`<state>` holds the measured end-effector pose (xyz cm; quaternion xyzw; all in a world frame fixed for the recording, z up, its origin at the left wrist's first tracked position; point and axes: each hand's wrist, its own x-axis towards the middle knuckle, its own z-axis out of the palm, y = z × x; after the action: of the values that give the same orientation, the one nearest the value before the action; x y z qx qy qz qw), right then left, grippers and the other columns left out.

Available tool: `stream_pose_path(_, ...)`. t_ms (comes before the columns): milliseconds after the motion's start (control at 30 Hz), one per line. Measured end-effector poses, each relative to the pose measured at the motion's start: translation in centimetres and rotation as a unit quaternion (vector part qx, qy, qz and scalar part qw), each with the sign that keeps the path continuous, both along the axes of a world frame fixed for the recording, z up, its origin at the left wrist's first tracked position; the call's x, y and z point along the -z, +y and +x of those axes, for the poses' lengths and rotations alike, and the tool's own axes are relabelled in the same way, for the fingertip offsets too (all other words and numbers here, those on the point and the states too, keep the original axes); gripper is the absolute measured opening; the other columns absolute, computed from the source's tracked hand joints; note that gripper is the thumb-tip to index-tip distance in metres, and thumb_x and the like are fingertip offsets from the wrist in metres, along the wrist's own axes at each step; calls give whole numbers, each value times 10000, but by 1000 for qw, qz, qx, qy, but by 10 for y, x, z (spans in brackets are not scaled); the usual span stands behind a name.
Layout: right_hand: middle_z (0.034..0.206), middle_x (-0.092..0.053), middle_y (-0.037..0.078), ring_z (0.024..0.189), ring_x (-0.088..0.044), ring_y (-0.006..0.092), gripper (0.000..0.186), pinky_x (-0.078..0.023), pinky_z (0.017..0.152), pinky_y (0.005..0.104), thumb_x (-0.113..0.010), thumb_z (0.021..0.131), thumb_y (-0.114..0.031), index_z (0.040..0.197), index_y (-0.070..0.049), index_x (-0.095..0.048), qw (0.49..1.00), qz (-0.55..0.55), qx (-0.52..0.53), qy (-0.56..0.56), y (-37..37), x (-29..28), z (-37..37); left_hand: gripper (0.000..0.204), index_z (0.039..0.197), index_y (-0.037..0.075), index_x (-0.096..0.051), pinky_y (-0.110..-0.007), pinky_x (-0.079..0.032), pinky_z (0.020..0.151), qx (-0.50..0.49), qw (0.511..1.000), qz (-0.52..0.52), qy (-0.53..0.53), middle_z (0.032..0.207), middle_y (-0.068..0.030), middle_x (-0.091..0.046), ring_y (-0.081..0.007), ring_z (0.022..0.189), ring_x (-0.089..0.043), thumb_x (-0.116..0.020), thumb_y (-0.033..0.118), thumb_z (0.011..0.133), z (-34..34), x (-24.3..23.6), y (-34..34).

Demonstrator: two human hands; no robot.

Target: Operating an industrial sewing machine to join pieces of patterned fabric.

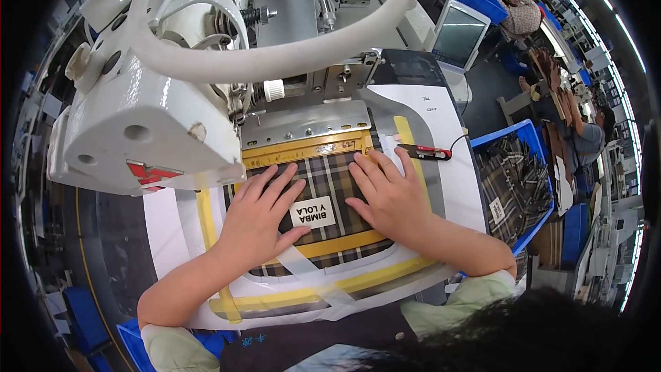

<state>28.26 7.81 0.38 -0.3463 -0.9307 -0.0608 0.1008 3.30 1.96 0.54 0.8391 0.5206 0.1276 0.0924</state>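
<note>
Under both palms lies a piece of dark plaid fabric [323, 178] with a white printed label [312, 212] sewn or laid on it. A yellow frame [351, 242] borders the fabric. My left hand [260, 212] rests flat on the fabric's left part, fingers spread, thumb near the label. On the right side, my right hand [391, 196] also lies flat, its fingertips at the frame's far bar. Neither hand grips anything. Just beyond the fingertips, the metal clamp plate [310, 127] of a white sewing machine [148, 110] runs along the frame.
A red and black cutter [427, 152] lies right of the frame on white sheeting with yellow tape [303, 297]. A blue crate [533, 131] at the right holds plaid pieces [509, 179]. A screen [458, 34] stands behind. Other people [585, 141] work at the far right.
</note>
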Motion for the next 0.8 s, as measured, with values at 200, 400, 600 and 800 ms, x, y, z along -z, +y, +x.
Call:
stream_pose_path(200, 1252, -562, 131, 1237, -448, 274, 482, -292, 1059, 516, -588, 872, -357, 1199, -3, -580, 1000, 4, -18, 4, 1, 0, -1, 675, 1304, 59, -491, -469, -336, 1039, 20, 1000, 5, -16, 1435, -127, -405, -352, 1281, -394, -711, 381, 753, 0, 3, 0)
stream_pose_path(400, 1248, -572, 126, 1219, -469, 276, 496, -278, 1067, 519, -573, 877, -379, 1196, 1, -584, 1000, 19, 0, -10, -1, 6, 2, 668, 1303, 45, -489, -464, -339, 1042, 30, 999, 10, -18, 1430, -141, -406, -355, 1286, -392, -705, 367, 759, -1, 5, 1)
stream_pose_path(600, 1290, -549, 89, 1218, -476, 247, 486, -269, 1066, 516, -633, 843, -324, 1219, -23, -564, 1000, 7, 8, 1, -5, 1, 0, 657, 1301, 38, -488, -464, -343, 1035, 32, 999, 12, -24, 1428, -147, -408, -357, 1284, -394, -699, 357, 767, -1, 5, 1)
stream_pose_path(800, 1285, -553, 74, 1193, -489, 235, 463, -274, 1070, 500, -630, 845, -302, 1224, -43, -563, 1000, 8, 18, -19, -4, 1, -1, 654, 1299, 33, -488, -461, -343, 1030, 28, 999, 8, -21, 1421, -152, -413, -354, 1285, -396, -695, 360, 771, -2, 2, -1)
